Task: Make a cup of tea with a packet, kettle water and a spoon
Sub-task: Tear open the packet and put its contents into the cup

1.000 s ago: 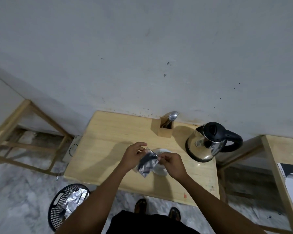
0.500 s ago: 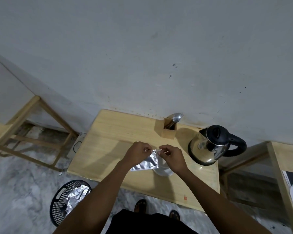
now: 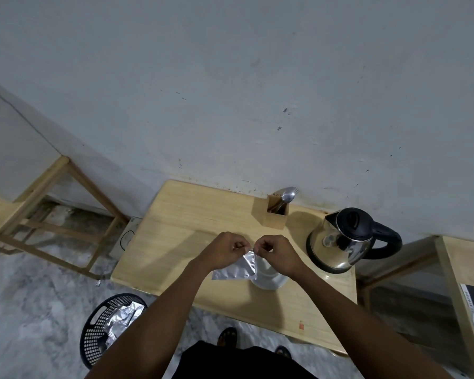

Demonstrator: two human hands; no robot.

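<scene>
A silver foil packet (image 3: 237,269) hangs over the wooden table (image 3: 192,222). My left hand (image 3: 226,248) and my right hand (image 3: 275,251) both pinch its top edge, fingertips almost touching. Just below my right hand stands a white cup (image 3: 270,277), partly hidden by the packet and my wrist. A steel kettle (image 3: 340,242) with a black lid and handle stands on the table's right side. A spoon (image 3: 286,198) sticks up from a small wooden holder (image 3: 271,217) near the wall.
A black plastic basket (image 3: 104,326) with crumpled foil wrappers stands on the marble floor at the lower left. Wooden frames stand to the left (image 3: 52,214) and right (image 3: 454,269) of the table. My feet show under the table's front edge.
The packet was crumpled between my hands a second ago; it now hangs flatter, held by its top edge. Both hands have drawn closer together above the cup.
</scene>
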